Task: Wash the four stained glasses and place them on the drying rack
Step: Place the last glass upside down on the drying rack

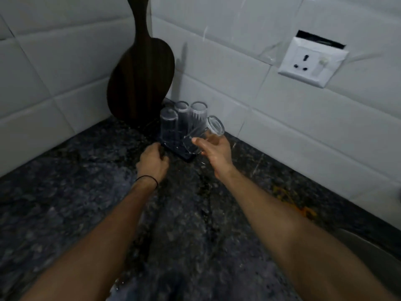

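Three clear glasses (181, 118) stand upside down on a small dark drying rack (186, 157) in the counter's back corner. A fourth clear glass (213, 127) lies tilted in my right hand (213, 149), held over the rack's right front part, its base pointing up and right. My left hand (153, 162) grips the rack's left front edge with curled fingers. A thin black band circles my left wrist.
A dark wooden cutting board (141, 77) leans in the tiled corner just behind the rack. A white wall socket (310, 61) sits on the right wall. The dark speckled stone counter (86, 192) is wet. A sink rim (368, 248) shows at the right edge.
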